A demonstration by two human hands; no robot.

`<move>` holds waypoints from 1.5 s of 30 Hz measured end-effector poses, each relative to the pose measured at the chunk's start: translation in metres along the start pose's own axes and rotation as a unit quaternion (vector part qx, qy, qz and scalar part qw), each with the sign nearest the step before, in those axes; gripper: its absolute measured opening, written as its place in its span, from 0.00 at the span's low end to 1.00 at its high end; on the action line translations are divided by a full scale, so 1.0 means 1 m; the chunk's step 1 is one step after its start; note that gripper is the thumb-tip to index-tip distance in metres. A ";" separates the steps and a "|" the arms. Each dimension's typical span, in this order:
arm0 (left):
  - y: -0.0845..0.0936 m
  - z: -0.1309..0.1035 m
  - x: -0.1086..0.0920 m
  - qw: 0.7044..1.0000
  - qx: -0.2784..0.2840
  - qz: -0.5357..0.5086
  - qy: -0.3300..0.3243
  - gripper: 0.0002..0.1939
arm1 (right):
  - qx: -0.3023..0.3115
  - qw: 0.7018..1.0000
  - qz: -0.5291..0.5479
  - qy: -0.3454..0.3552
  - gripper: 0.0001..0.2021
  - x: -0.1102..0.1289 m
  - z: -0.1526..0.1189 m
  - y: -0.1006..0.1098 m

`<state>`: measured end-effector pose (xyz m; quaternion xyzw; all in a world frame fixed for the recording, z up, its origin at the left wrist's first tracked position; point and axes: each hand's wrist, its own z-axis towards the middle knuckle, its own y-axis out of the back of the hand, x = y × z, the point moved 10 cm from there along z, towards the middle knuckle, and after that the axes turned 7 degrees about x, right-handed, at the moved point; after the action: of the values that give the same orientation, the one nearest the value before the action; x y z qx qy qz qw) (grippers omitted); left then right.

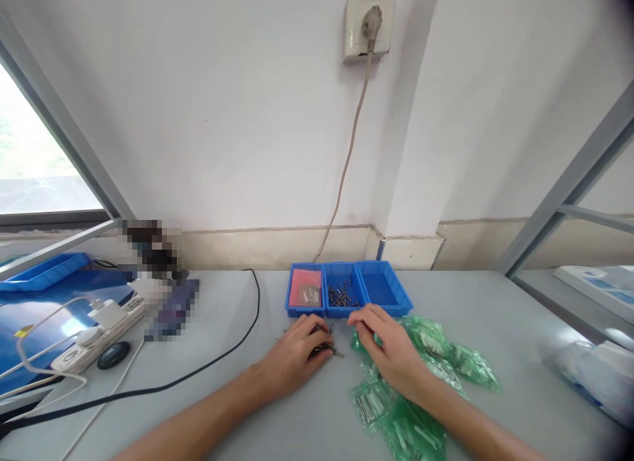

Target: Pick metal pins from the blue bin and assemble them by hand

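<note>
My left hand rests on the table with its fingers curled around a small heap of thin metal pins. Some pins stick out past the fingertips. My right hand hovers at the front of the blue bins, thumb and fingers pinched together; anything between them is too small to make out. Beyond both hands, the middle blue bin holds several loose metal pins. Green plastic bags with small metal parts lie under and around my right forearm.
The left blue bin holds a pink sheet and a small clear bag; the right bin stands against the others. A black cable crosses the table, near a power strip and a black mouse. Metal frame posts flank both sides.
</note>
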<state>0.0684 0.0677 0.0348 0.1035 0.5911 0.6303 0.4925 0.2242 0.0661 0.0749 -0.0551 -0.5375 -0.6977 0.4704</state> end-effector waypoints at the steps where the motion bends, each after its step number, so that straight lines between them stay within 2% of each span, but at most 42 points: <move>1: 0.000 0.000 0.000 1.000 0.002 0.003 -0.002 0.06 | -0.005 1.000 0.003 0.000 0.12 0.000 0.000 0.001; 7: -0.001 0.001 -0.002 1.000 0.007 0.008 -0.011 0.06 | -0.010 0.999 0.018 -0.045 0.08 -0.011 0.000 0.000; 13: 0.000 0.002 -0.004 1.000 0.010 0.008 -0.010 0.05 | 0.020 0.998 0.051 -0.036 0.12 -0.010 0.002 -0.010; 18: 0.002 0.002 -0.004 1.000 0.007 -0.004 -0.012 0.05 | -0.009 0.997 0.060 -0.051 0.14 -0.011 0.001 -0.003; 24: 0.001 0.002 -0.003 1.000 0.009 -0.003 -0.008 0.06 | -0.030 0.976 0.158 -0.146 0.15 -0.037 -0.004 -0.001; 28: 0.001 0.002 -0.003 1.000 0.011 -0.005 -0.008 0.08 | -0.048 0.968 0.185 -0.162 0.17 -0.045 -0.005 0.002; 31: -0.001 0.001 -0.001 1.000 0.021 0.000 -0.002 0.10 | -0.043 0.967 0.184 -0.172 0.20 -0.047 -0.005 0.001; 34: -0.003 0.001 0.001 1.000 0.024 0.008 0.000 0.12 | -0.036 0.956 0.229 -0.182 0.22 -0.050 -0.004 -0.001; 40: -0.006 0.000 0.004 1.000 0.019 0.023 -0.004 0.14 | -0.052 0.946 0.270 -0.170 0.23 -0.051 0.001 0.001; 42: -0.007 0.000 0.005 0.999 0.021 0.026 -0.005 0.14 | -0.056 0.948 0.260 -0.176 0.22 -0.052 0.000 0.001; 45: -0.007 0.000 0.005 0.999 0.028 0.027 -0.001 0.15 | -0.065 0.954 0.233 -0.179 0.15 -0.053 -0.003 0.002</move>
<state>0.0695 0.0705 0.0261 0.1336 0.6053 0.6264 0.4727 0.2560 0.0957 0.0445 -0.3331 -0.5386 -0.5811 0.5112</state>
